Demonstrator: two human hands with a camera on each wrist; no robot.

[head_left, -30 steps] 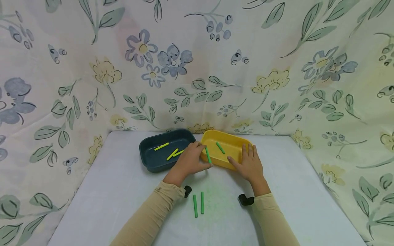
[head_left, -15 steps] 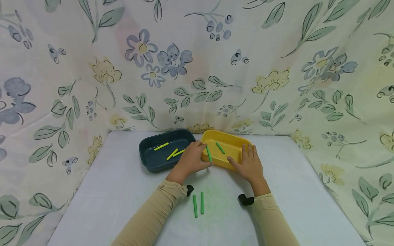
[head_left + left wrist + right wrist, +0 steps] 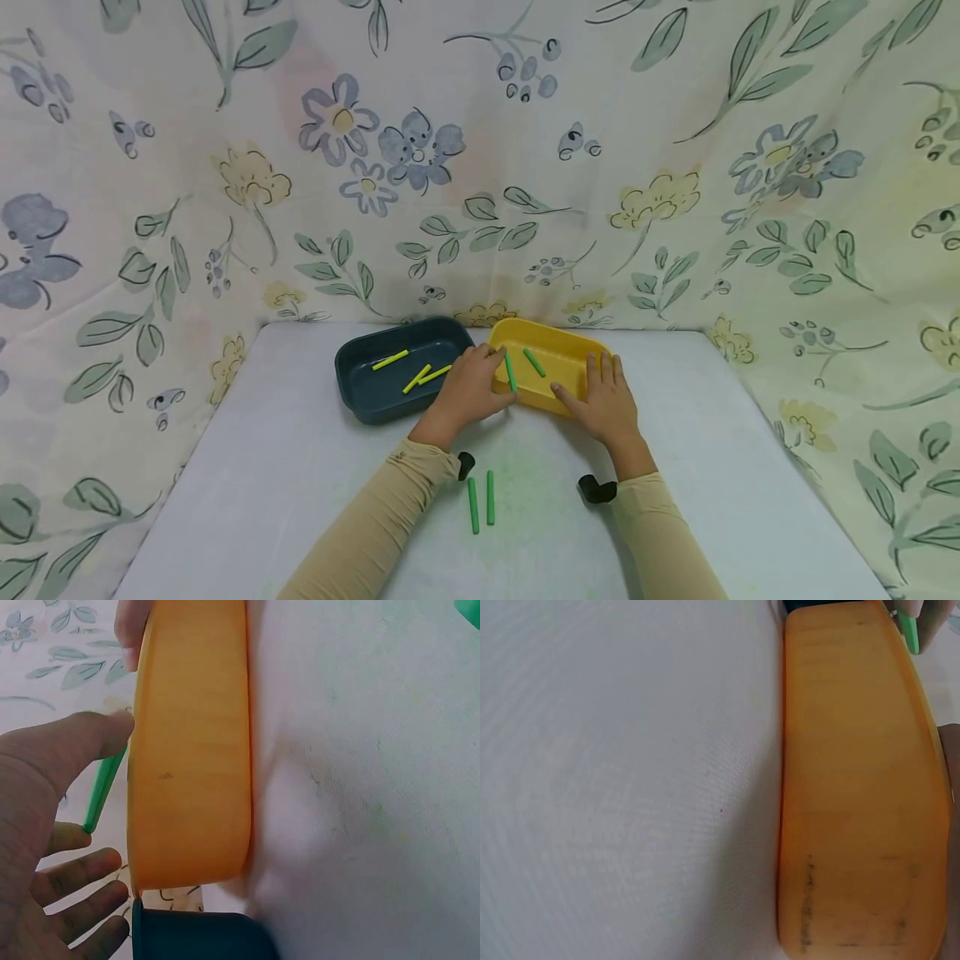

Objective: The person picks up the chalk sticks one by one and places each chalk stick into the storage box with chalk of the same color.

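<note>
My left hand (image 3: 467,390) pinches a green chalk stick (image 3: 511,372) between thumb and index finger, over the left end of the yellow tray (image 3: 542,395). In the left wrist view the stick (image 3: 103,787) slants between thumb and index finger, and the other fingers are spread. At the tray's right end rests my right hand (image 3: 609,408), fingers straight along the rim and thumb over the front side. Another green chalk stick (image 3: 534,362) lies inside the yellow tray. Nearer me, two green chalk sticks (image 3: 473,506) lie side by side on the white tablecloth.
A dark teal tray (image 3: 367,412) stands left of the yellow one, close against it, with yellow sticks (image 3: 390,360) inside. Behind both trays hangs a floral cloth (image 3: 465,125). Faint green smudges (image 3: 525,467) mark the tablecloth.
My left hand has shifted slightly to the right, with the green chalk stick still pinched. My right hand keeps its place on the tray. The head view has moved a little.
</note>
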